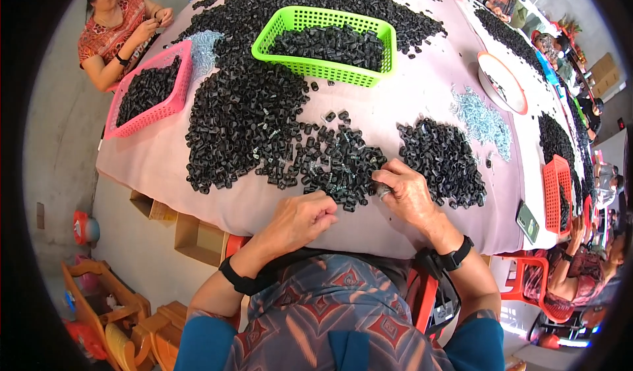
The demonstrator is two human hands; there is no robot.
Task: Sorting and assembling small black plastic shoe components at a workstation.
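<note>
My left hand (302,219) is curled closed at the near edge of a heap of small black plastic parts (343,167); whatever lies within its fingers is hidden. Against the right side of that heap, my right hand (405,190) has thumb and fingers pinched together. Something greyish shows at its fingertips, too small to name. Silvery screws (339,188) are scattered among the black parts between my hands. Just beyond my right hand lies a separate pile of black parts (442,163), and a larger mound (244,124) spreads to the left.
A green basket (323,72) and a pink basket (148,124) hold black parts. Loose screws (484,124) lie near a white bowl (488,84). A phone (527,221) and a red basket (557,190) sit at the right. Other people work around the cloth-covered table (151,167).
</note>
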